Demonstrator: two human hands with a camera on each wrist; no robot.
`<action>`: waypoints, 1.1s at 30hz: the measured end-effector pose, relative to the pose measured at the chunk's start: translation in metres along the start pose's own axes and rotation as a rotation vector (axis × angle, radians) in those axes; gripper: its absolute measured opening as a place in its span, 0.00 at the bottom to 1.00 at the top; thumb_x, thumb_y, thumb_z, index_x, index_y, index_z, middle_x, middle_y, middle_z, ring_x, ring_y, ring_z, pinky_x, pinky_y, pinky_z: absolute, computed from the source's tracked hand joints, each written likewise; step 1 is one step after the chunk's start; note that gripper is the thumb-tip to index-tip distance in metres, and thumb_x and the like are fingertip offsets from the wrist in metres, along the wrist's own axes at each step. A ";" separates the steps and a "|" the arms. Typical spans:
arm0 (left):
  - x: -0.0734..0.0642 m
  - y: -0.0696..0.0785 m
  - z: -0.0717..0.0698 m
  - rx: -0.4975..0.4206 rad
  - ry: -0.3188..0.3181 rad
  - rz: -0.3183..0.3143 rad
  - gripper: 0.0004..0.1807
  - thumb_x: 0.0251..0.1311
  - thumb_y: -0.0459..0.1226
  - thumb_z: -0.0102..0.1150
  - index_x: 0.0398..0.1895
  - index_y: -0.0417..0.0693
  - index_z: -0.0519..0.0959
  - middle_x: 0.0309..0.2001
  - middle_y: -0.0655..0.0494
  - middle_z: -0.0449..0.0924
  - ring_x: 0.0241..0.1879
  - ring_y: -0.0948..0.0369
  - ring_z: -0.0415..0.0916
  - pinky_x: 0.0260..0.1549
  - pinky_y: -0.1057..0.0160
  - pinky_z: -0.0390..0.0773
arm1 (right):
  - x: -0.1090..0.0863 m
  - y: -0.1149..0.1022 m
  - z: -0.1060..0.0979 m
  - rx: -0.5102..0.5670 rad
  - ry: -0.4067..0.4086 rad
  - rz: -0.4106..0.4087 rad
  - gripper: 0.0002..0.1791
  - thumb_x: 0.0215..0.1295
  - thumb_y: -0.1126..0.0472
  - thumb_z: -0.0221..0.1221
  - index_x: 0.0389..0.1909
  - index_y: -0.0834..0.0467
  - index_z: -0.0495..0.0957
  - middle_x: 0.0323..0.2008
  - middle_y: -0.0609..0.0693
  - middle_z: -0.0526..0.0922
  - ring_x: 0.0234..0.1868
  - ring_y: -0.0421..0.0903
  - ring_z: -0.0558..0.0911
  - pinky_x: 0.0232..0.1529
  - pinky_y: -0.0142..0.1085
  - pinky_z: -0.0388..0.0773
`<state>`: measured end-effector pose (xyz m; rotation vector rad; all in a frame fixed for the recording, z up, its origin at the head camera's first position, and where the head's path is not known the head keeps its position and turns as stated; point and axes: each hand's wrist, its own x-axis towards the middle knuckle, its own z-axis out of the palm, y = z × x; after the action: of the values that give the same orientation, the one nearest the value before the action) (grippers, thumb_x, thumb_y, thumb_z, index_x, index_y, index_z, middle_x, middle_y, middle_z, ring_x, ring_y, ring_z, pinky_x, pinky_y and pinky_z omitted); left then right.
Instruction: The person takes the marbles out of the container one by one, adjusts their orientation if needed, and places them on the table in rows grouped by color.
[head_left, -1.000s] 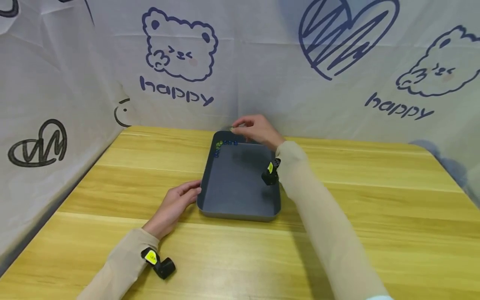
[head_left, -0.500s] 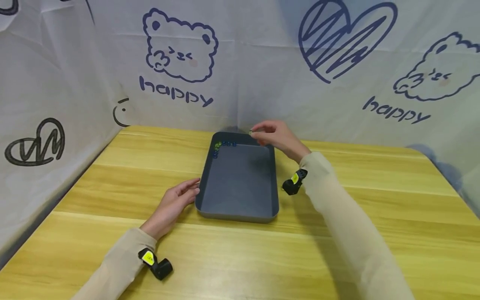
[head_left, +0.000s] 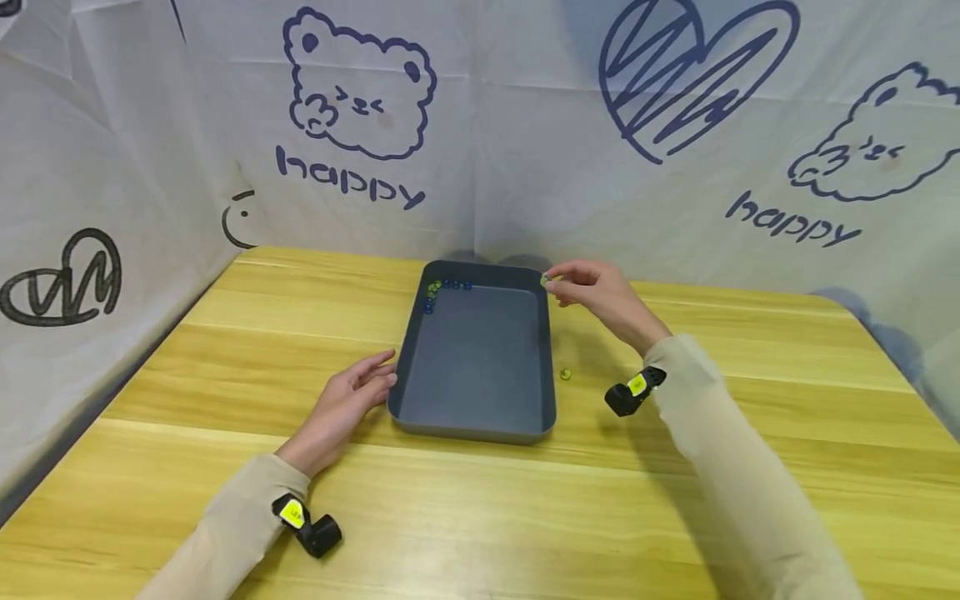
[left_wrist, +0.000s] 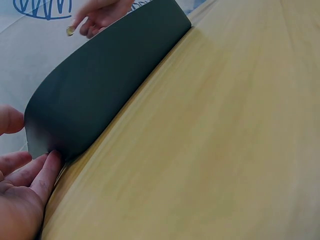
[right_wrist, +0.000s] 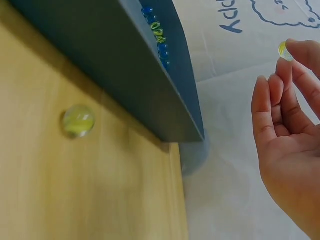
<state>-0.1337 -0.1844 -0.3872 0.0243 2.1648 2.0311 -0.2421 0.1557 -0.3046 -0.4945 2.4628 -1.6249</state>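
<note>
A dark grey rectangular tray lies on the wooden table. Along its far left corner sits a bent row of several blue and yellow-green marbles. My right hand pinches a clear yellow marble between thumb and fingertip, raised by the tray's far right corner. A second yellow marble lies on the table, just right of the tray; in the right wrist view it is large and slightly blurred. My left hand touches the tray's left wall with its fingertips, the fingers loosely extended, as the left wrist view shows.
The wooden table extends around the tray on both sides and in front. Close behind its far edge hangs a white cloth with drawn bears, hearts and writing. Small black cameras are strapped to both wrists.
My right hand has moved right from above the tray's far edge to its far right corner, still pinching the marble. The marble on the table has come into view. My left hand stays at the tray.
</note>
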 end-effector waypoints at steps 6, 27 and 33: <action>-0.001 -0.001 -0.002 0.007 -0.002 0.005 0.29 0.72 0.36 0.48 0.73 0.35 0.57 0.67 0.36 0.62 0.64 0.48 0.63 0.55 0.69 0.73 | -0.016 0.009 -0.009 0.012 0.027 0.038 0.22 0.67 0.54 0.61 0.56 0.64 0.77 0.47 0.54 0.80 0.47 0.55 0.76 0.58 0.53 0.70; 0.002 0.002 0.001 -0.002 -0.014 0.002 0.27 0.72 0.36 0.48 0.70 0.33 0.61 0.68 0.40 0.62 0.64 0.50 0.65 0.58 0.64 0.71 | -0.054 0.051 -0.030 -0.073 0.026 0.112 0.22 0.66 0.54 0.62 0.53 0.66 0.79 0.47 0.51 0.82 0.47 0.46 0.79 0.54 0.43 0.75; -0.001 0.003 0.000 0.022 -0.006 -0.025 0.26 0.72 0.38 0.48 0.67 0.32 0.64 0.65 0.38 0.66 0.61 0.49 0.68 0.61 0.58 0.69 | -0.060 0.059 -0.029 -0.142 -0.018 0.105 0.19 0.65 0.59 0.62 0.51 0.68 0.80 0.48 0.57 0.83 0.41 0.39 0.80 0.45 0.33 0.77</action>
<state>-0.1329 -0.1845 -0.3837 0.0059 2.1733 1.9907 -0.2065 0.2231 -0.3496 -0.3884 2.5567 -1.4073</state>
